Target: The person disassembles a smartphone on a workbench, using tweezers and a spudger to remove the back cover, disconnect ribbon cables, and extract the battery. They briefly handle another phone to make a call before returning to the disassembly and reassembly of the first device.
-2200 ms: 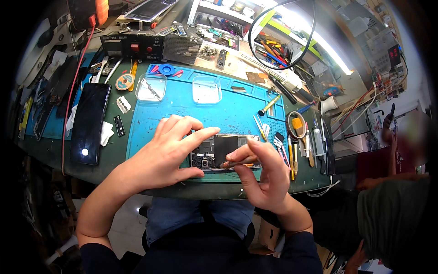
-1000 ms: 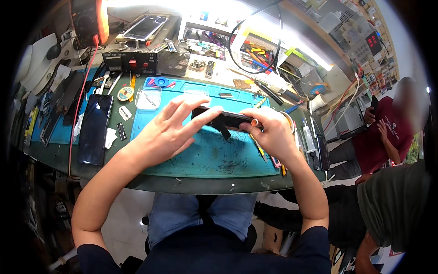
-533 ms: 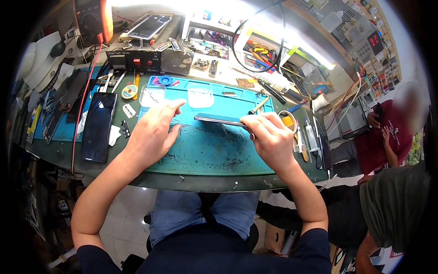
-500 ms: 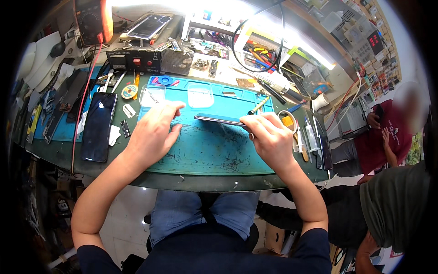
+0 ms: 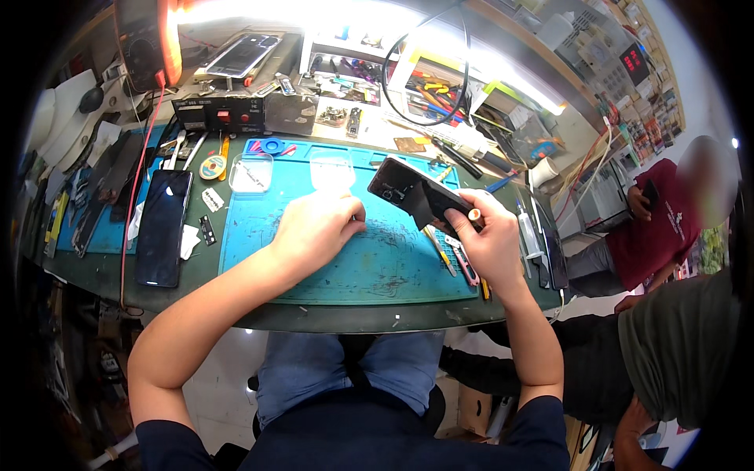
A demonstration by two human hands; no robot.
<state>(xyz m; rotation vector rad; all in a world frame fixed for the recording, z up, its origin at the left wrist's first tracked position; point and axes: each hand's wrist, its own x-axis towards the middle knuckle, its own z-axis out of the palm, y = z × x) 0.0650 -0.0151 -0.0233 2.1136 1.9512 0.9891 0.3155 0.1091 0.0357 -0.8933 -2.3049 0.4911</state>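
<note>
My right hand (image 5: 491,239) grips a black phone (image 5: 397,179) by its lower right end, thumb on the dark broad side that faces me. The phone is tilted above the right part of a blue work mat (image 5: 338,286). Camera openings show near its far left end, and a dark flap-like piece covers part of its middle. A small tan round thing (image 5: 474,214) is by my right fingers. My left hand (image 5: 314,231) hovers over the mat's middle, left of the phone and apart from it. Its fingers are curled together; whatever they may hold is hidden.
Another dark phone (image 5: 163,228) lies left of the mat, near a solder reel (image 5: 213,166). Two clear plastic boxes, one a lidded tray (image 5: 251,173), sit at the mat's back. A pink-handled cutter (image 5: 465,265) lies below the held phone. Two people stand at the right.
The phone has turned from edge-on to showing its broad dark side, and has shifted right. My left hand has moved right and its fingers have curled in from apart.
</note>
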